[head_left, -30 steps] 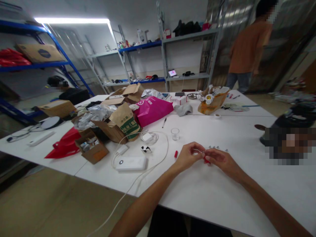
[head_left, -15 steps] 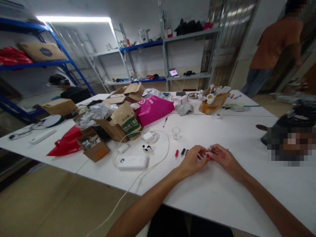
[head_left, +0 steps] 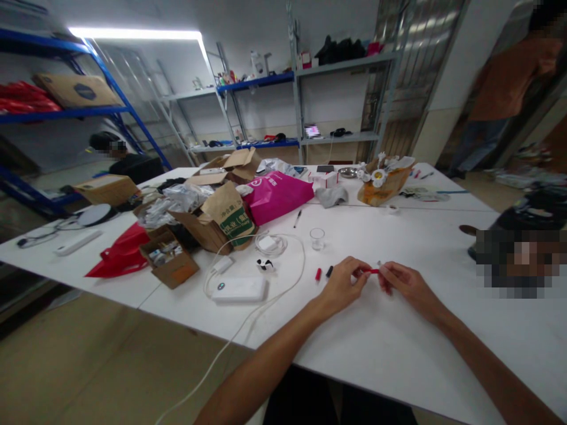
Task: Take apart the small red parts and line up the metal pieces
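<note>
Above the white table (head_left: 390,360), my left hand (head_left: 342,284) and my right hand (head_left: 406,288) meet with their fingertips pinched. Between them runs a small, slim red piece (head_left: 374,271), gripped at one end by each hand. A bit of something shiny and metal-looking shows at the right fingertips; its kind is too small to tell. Just left of my left hand lie a small red cylinder (head_left: 318,274) and a small black cylinder (head_left: 329,271), the latter close to my knuckles. A clear glass (head_left: 317,239) stands behind them.
To the left are a white power bank (head_left: 239,290), a looped white cable (head_left: 303,254) and a black-and-white trinket (head_left: 264,265). Farther off sit a small open carton (head_left: 175,273), a red bag (head_left: 121,251) and a magenta bag (head_left: 279,195). A person (head_left: 505,82) stands at the right.
My hands have drawn slightly apart, and the red piece now shows stretched between the fingertips. The left hand covers more of the black pieces. The person at right has moved rightward.
</note>
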A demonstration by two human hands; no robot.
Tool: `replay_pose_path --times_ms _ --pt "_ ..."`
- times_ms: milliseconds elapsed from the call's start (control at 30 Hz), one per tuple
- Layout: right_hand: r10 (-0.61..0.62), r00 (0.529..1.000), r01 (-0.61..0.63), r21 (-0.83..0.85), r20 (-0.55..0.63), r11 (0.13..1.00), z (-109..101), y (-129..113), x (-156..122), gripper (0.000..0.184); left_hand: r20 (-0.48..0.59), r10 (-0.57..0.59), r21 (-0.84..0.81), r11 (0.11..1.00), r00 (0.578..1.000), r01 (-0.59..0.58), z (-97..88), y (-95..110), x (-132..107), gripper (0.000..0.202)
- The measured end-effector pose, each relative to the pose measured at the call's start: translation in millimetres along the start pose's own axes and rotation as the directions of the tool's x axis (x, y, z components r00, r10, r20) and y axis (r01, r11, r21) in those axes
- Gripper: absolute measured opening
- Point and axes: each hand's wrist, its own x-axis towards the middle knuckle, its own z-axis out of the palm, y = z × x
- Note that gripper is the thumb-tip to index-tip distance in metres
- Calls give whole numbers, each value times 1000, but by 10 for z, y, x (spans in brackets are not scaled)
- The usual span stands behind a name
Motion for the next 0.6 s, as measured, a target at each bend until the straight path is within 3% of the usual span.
replay_pose_path --times_ms 167,333,600 --pt "16 999 -13 -99 32 995 16 -15 -20 65 50 21 40 999 999 -23 -39 -17 3 26" --pt "-15 1000 11 -165 -25 986 -13 15 -36 64 103 -92 53 995 990 87 -109 29 14 27" --pt "7 1000 -9 -190 -12 982 -27 81 -61 60 136 -164 76 985 977 155 -118 142 1 29"
